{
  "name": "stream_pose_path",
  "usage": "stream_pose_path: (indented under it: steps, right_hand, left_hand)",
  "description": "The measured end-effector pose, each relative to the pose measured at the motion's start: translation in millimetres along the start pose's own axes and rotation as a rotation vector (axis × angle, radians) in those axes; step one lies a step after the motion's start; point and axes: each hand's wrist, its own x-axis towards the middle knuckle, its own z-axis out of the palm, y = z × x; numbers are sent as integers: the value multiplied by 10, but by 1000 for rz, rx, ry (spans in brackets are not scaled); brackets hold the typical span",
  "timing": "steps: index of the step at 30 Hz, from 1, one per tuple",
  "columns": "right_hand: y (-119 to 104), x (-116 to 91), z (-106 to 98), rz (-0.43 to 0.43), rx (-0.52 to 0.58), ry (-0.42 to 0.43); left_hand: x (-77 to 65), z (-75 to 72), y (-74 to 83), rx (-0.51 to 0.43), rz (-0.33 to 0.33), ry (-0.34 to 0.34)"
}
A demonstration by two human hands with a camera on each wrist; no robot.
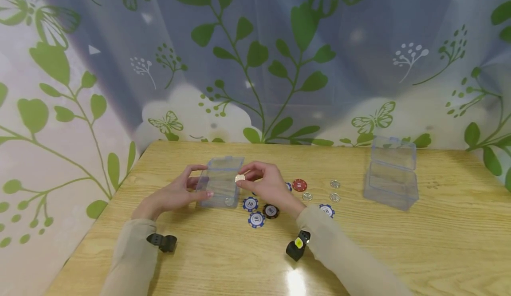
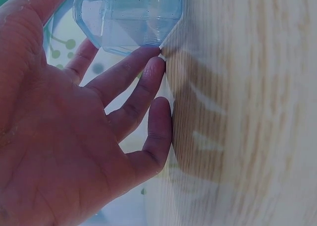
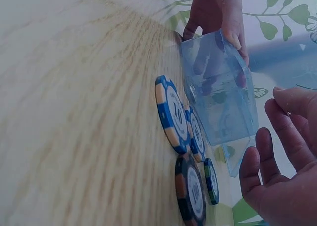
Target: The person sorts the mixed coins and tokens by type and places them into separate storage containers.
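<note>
My left hand holds a clear plastic box, its thumb at the near wall and its fingers around the left and far sides. The box's lid stands raised at the back. Inside, near the front right corner, a silver coin shows through the plastic. Over the right rim, my right hand pinches a shiny coin between thumb and fingers. Blue-and-white poker chips and a black poker chip lie just below that hand, which partly hides another blue chip.
A red poker chip, several loose silver coins and a blue chip lie right of the right hand. Farther right stands a second clear box with its lid up. Behind the wooden table hangs a leaf-patterned curtain.
</note>
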Motion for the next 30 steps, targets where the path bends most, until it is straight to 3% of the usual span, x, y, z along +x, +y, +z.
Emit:
stream_pose_path:
  steps: [12,30]
  right_hand:
    - [17,112,130,11,-13,-10]
    - [11,167,228,-99,-141,-122]
  left_hand:
    - [0,0,3,11,-7,-3]
    - [-2,-14,-16,31,-14,12]
